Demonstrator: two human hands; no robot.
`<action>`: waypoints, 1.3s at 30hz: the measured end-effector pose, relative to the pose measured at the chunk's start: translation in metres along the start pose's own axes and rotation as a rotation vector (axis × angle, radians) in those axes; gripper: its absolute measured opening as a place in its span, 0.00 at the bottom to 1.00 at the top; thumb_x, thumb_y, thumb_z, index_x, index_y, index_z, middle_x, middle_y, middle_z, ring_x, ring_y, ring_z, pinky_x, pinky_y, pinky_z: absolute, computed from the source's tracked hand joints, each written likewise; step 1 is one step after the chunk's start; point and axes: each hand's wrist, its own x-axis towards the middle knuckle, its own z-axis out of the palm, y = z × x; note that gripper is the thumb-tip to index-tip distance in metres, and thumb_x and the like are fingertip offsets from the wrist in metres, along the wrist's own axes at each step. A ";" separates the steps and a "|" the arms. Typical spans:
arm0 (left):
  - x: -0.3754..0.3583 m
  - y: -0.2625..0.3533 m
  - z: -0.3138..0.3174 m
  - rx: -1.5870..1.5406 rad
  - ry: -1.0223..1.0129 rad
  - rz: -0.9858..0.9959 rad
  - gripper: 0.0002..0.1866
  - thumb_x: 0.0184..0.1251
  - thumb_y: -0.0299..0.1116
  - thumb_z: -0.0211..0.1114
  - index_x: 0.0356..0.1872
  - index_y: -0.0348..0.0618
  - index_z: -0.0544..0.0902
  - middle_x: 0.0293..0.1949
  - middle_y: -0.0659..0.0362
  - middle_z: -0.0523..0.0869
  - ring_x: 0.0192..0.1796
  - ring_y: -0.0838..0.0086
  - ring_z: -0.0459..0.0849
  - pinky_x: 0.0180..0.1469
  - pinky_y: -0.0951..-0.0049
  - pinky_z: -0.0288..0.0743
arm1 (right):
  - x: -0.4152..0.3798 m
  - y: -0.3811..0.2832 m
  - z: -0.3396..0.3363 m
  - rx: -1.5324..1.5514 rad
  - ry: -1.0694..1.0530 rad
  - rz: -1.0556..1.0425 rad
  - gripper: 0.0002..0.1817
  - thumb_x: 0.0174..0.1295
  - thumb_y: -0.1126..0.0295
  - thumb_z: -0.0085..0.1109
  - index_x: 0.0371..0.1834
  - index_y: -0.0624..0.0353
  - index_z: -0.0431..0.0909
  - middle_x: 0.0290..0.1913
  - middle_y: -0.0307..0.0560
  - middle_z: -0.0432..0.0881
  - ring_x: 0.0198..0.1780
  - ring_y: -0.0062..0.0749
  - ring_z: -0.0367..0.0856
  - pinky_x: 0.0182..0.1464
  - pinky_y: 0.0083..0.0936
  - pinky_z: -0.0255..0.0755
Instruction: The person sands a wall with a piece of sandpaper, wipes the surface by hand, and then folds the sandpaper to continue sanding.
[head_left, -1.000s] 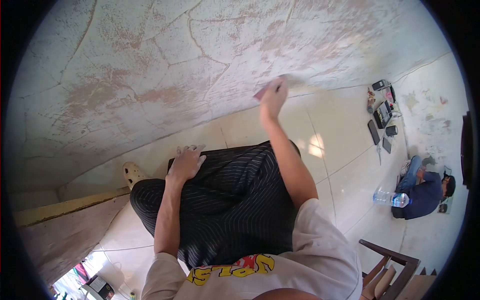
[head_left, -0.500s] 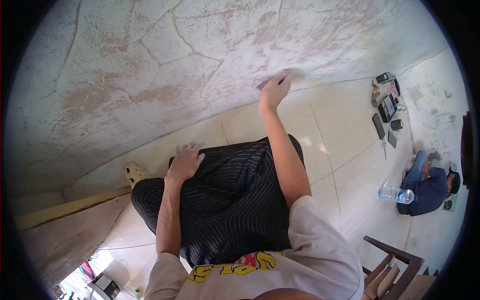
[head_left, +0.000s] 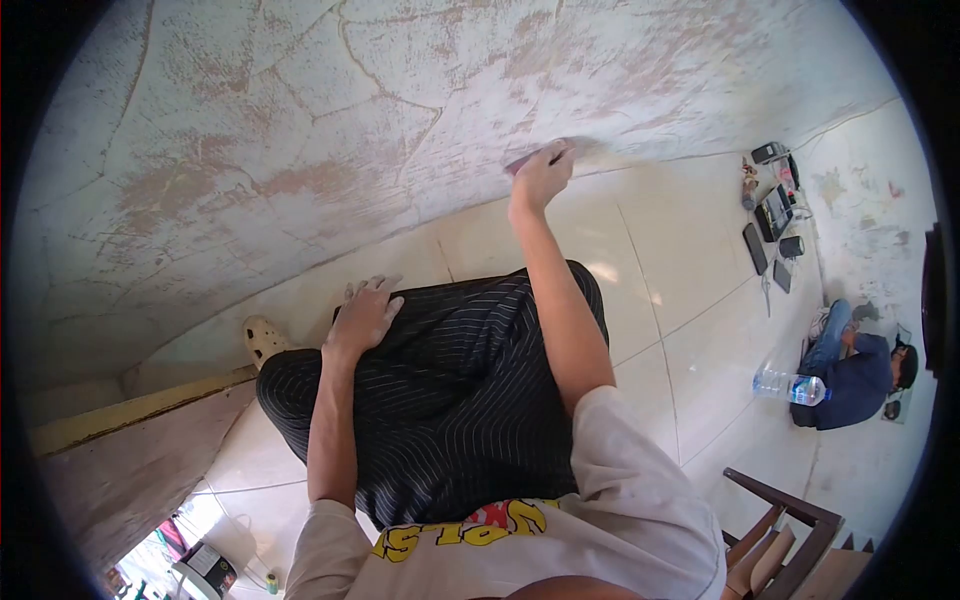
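Observation:
My right hand [head_left: 542,178] is closed on a piece of reddish sandpaper [head_left: 517,162], pressed to the low part of the plastered wall [head_left: 330,140] just above the floor. Only the edge of the sheet shows past my fingers. The wall is whitish with rough brown patches and filled crack lines. Resting on my knee in black striped trousers [head_left: 450,390], my left hand [head_left: 362,315] holds nothing, and its dusty fingers are apart.
On the right a person [head_left: 855,375] sits by the far wall, near a water bottle [head_left: 790,386]. Phones and small gear, including a black box [head_left: 774,213], lie along the corner. A wooden chair [head_left: 790,530] stands lower right, a bucket [head_left: 207,572] lower left.
My right hand has slid slightly left along the wall with the sandpaper. My left hand stays on the knee, and the whole view has shifted a little.

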 end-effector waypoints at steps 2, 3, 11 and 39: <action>0.000 -0.007 0.008 0.102 -0.048 -0.041 0.25 0.76 0.43 0.52 0.69 0.47 0.69 0.69 0.44 0.71 0.70 0.47 0.68 0.75 0.44 0.54 | 0.001 0.000 0.004 0.021 -0.030 0.015 0.18 0.77 0.63 0.39 0.36 0.68 0.69 0.32 0.47 0.71 0.35 0.34 0.65 0.42 0.30 0.66; 0.003 -0.003 0.003 0.102 -0.041 -0.040 0.25 0.76 0.43 0.52 0.69 0.47 0.69 0.69 0.44 0.71 0.70 0.47 0.68 0.75 0.44 0.54 | -0.001 0.006 0.009 -0.033 -0.045 -0.076 0.17 0.77 0.64 0.39 0.35 0.67 0.68 0.31 0.47 0.70 0.35 0.33 0.65 0.42 0.30 0.66; -0.006 -0.008 0.008 0.057 0.000 -0.032 0.24 0.76 0.42 0.54 0.68 0.48 0.71 0.65 0.46 0.75 0.68 0.48 0.70 0.73 0.42 0.57 | 0.017 0.029 0.010 -0.108 0.004 -0.187 0.16 0.76 0.68 0.38 0.48 0.71 0.72 0.43 0.59 0.79 0.40 0.44 0.76 0.49 0.37 0.71; 0.003 -0.007 0.009 0.033 0.017 0.047 0.23 0.75 0.42 0.55 0.67 0.45 0.72 0.61 0.45 0.78 0.66 0.48 0.73 0.71 0.43 0.61 | 0.008 0.011 0.012 0.079 0.096 -0.070 0.15 0.78 0.67 0.37 0.39 0.67 0.69 0.35 0.56 0.74 0.40 0.39 0.75 0.50 0.35 0.70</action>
